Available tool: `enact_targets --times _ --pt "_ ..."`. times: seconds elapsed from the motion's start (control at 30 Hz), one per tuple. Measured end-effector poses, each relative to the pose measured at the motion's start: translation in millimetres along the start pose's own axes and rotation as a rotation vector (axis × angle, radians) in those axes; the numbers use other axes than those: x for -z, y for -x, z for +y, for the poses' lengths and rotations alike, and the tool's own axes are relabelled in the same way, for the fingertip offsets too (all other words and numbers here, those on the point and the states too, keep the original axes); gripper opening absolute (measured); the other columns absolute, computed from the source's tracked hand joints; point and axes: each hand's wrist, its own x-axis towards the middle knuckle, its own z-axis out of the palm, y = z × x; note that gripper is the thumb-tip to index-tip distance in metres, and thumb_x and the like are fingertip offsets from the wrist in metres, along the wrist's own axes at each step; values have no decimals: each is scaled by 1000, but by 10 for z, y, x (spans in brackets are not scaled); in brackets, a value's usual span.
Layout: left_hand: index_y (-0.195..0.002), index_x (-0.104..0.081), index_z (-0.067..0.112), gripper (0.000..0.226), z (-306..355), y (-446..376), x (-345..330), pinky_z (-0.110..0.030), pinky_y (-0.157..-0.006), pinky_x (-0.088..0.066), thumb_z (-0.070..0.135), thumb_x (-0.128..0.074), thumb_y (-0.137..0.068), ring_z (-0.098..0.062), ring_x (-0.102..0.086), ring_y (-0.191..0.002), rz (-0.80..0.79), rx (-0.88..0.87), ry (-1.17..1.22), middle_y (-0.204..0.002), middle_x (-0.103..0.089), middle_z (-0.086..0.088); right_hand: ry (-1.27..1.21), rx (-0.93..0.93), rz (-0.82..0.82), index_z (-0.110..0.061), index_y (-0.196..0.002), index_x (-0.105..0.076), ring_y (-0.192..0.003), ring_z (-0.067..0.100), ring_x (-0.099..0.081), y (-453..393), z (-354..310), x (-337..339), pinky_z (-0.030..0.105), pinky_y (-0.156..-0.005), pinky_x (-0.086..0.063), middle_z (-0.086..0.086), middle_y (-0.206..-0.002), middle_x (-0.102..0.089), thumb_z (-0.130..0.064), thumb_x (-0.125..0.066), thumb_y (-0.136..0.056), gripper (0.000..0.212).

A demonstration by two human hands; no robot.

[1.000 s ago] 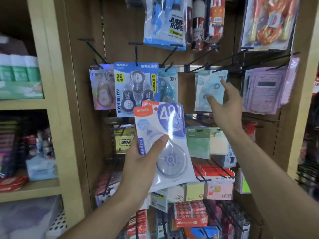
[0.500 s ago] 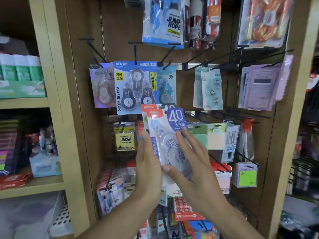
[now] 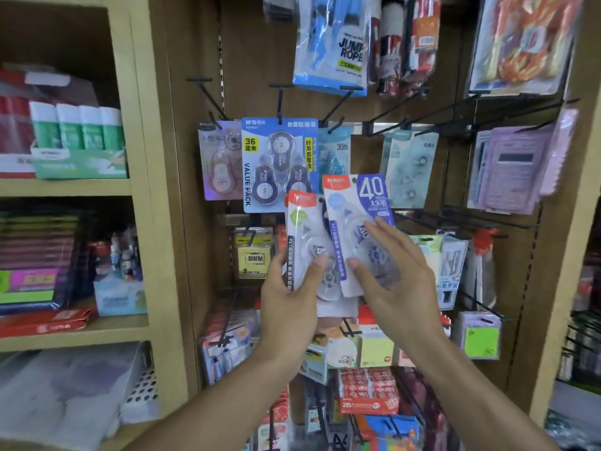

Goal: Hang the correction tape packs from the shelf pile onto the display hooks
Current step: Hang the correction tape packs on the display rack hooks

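Observation:
My left hand [image 3: 289, 294] grips a stack of clear correction tape packs [image 3: 305, 236] with red headers, thumb across the front. My right hand [image 3: 390, 275] pinches the front pack [image 3: 357, 206], marked "40" in blue, between thumb and fingers and holds it tilted to the right, partly fanned off the stack. Both hands are in front of the wooden display panel, below the hooks. Pale blue-green correction tape packs [image 3: 408, 167] hang on a black hook at the upper right. A bare black hook [image 3: 340, 104] sticks out just above the "30m" pack [image 3: 335, 151].
A blue "VALUE PACK" card [image 3: 279, 164] and a holographic pack [image 3: 219, 164] hang to the upper left. Purple calculators [image 3: 514, 170] hang to the right, jump ropes [image 3: 331, 43] above, sticky notes [image 3: 255, 255] and erasers below. A wooden shelf unit [image 3: 143, 177] stands to the left.
My right hand left the hanging pale packs, came down to the stack in my left hand, and took hold of the front "40" pack, sliding it up and rightward off the stack.

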Motion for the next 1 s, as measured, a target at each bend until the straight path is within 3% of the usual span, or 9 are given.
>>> enact_targets --times 0.03,0.1,0.2,0.37,0.43,0.53,0.7,0.83,1.0 --pt "-110 -64 44 24 -10 2 8 -51 -65 -66 41 -76 -90 -18 -79 -89 7 23 15 -93 -77 24 50 26 42 -37 -139 -56 -142 11 -39 -115 99 -12 26 -116 -35 -21 -144 -46 -37 -71 -91 50" --pt "-125 -64 39 56 9 27 6 -53 -72 -65 62 -81 -76 -26 -75 -104 29 76 7 -116 -75 13 172 51 115 -24 -140 -58 -139 27 -39 -418 328 -21 45 -114 -39 -4 -147 -49 -26 -72 -93 49" --pt "-129 -62 44 88 21 33 -13 -59 -87 -60 83 -80 -52 -31 -68 -119 29 61 -22 -129 -70 14 250 48 207 -15 -141 -58 -136 36 -41 -862 616 -5 52 -113 -38 9 -148 -50 -24 -71 -93 50" --pt "-125 -67 38 51 117 55 -19 -52 -60 -65 50 -81 -77 -38 -75 -101 -75 82 65 -124 -73 4 296 18 212 -15 -148 -50 -144 33 -33 -1305 754 63 44 -118 -33 10 -154 -43 -30 -62 -99 53" --pt "-133 -63 36 59 177 77 -27 -49 -56 -65 49 -79 -78 -34 -72 -106 -80 65 48 -132 -69 4 312 -55 139 -18 -151 -45 -146 32 -28 -1385 795 49 48 -120 -32 8 -157 -39 -31 -60 -100 55" --pt "-140 -59 35 78 223 92 -10 -47 -55 -64 53 -79 -67 -32 -71 -110 -98 49 54 -137 -66 3 354 -72 102 -22 -152 -43 -147 33 -27 -1406 860 1 53 -119 -32 5 -159 -38 -36 -57 -101 55" --pt "-134 -62 33 55 233 86 23 -44 -54 -64 44 -77 -82 -26 -77 -97 -109 37 46 -124 -74 2 373 -100 30 -24 -153 -41 -147 33 -29 -1507 906 -33 48 -119 -32 4 -160 -37 -38 -53 -102 55" --pt "-134 -63 33 70 251 113 6 -46 -57 -65 51 -78 -68 -25 -75 -101 -127 41 36 -131 -70 3 444 -170 -126 -20 -155 -40 -145 35 -36 -1807 944 -56 46 -118 -34 9 -159 -39 -38 -54 -101 58" --pt "-114 -71 40 34 255 135 54 -47 -57 -65 45 -78 -81 -23 -76 -98 -140 49 3 -117 -75 7 435 -280 -251 -19 -152 -44 -129 36 -53 -2211 946 -134 39 -102 -45 11 -146 -53 -38 -56 -98 58"
